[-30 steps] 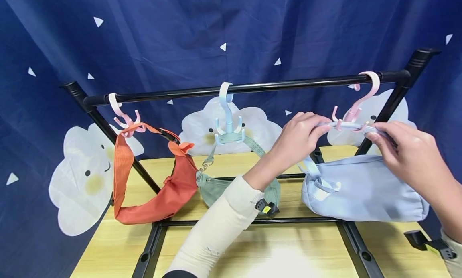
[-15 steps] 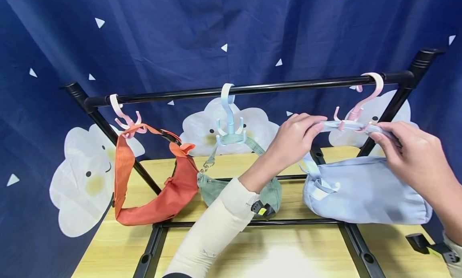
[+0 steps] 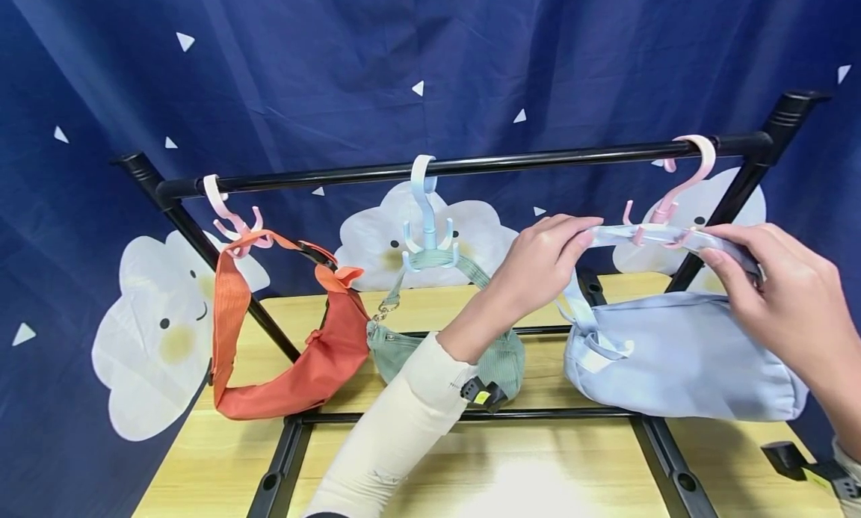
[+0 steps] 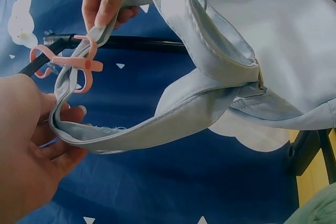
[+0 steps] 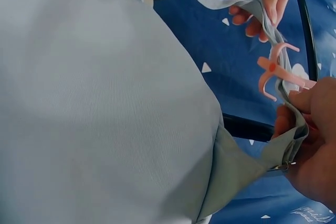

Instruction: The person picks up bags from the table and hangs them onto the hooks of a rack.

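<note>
A light blue bag point(image 3: 679, 357) hangs at the right by its strap point(image 3: 608, 236), which runs through the prongs of a pink hook point(image 3: 662, 208) on the rack's bar. My left hand point(image 3: 541, 260) pinches the strap just left of the hook. On the other side, my right hand point(image 3: 787, 286) grips it between thumb and fingers. In the left wrist view the strap point(image 4: 142, 137) loops from the left hand point(image 4: 31, 145) back to the bag. The right wrist view has the bag body point(image 5: 115, 98) filling the left half, with the right hand point(image 5: 315, 135) close to a metal buckle.
From the black bar point(image 3: 538, 158) hang a red-orange bag point(image 3: 296, 383) on a pink hook point(image 3: 235, 223) and a green bag point(image 3: 501, 368) on a light blue hook point(image 3: 425, 211). A wooden table point(image 3: 471, 466) carries the rack; behind hangs a blue curtain point(image 3: 323, 77).
Both hands have moved slightly apart along the strap, the left one leftward and the right one rightward. More of the strap shows between them. The other bags stay put.
</note>
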Tool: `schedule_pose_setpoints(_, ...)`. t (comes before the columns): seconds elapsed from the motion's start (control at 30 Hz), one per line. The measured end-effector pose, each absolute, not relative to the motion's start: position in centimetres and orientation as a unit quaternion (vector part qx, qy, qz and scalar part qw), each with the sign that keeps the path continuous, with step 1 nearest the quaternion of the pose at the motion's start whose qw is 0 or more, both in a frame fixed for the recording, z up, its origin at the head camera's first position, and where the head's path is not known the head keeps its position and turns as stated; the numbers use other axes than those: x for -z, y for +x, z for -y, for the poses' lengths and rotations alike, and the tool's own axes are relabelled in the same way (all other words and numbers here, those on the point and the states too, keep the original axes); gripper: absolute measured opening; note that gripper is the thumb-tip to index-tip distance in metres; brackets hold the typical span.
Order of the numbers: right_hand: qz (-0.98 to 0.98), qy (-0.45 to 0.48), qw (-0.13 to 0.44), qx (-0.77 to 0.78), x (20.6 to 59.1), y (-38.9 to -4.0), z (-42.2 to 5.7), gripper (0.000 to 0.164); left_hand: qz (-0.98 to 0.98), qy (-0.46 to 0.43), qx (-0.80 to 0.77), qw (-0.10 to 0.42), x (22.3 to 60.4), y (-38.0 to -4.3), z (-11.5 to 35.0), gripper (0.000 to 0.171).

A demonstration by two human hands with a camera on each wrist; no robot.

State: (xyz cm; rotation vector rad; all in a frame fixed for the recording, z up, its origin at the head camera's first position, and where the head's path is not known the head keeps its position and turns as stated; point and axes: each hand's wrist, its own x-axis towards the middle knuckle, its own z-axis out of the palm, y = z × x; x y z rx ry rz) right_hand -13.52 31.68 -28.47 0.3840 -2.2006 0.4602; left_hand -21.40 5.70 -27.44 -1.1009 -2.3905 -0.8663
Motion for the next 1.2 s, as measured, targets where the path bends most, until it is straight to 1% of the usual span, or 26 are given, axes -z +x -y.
schedule_pose_setpoints(0.23, 0.882, 0.131, 0.408, -0.197, 28.3, -13.1, -31.6, 0.028, 0.839, -0.394, 0.317, 0.201, 27.4, -21.1, -5.1, 0.036)
schedule_pose_setpoints(0.37, 0.879, 0.125, 0.413, -0.203, 28.4, -12.9, -31.7, 0.029, 0.837, -0.392, 0.319, 0.211, 27.4, -21.0, -4.8, 0.035)
schedule_pose_setpoints(0.63, 0.860, 0.143, 0.434, -0.228, 28.5, -12.8, -32.0, 0.039, 0.829, -0.400, 0.324, 0.218, 27.2, -20.6, -4.0, 0.035)
schedule_pose_setpoints(0.9, 0.855, 0.154, 0.432, -0.243, 28.5, -12.8, -32.4, 0.035, 0.823, -0.405, 0.339, 0.210, 27.1, -19.9, -3.2, 0.035)
schedule_pose_setpoints(1.07, 0.863, 0.144, 0.417, -0.244, 28.5, -12.5, -32.5, 0.031, 0.821, -0.405, 0.333, 0.225, 27.0, -19.2, -2.8, 0.033)
schedule_pose_setpoints(1.2, 0.857, 0.143, 0.421, -0.262, 28.5, -12.4, -32.7, 0.030, 0.817, -0.410, 0.325, 0.243, 27.2, -18.6, -2.5, 0.033)
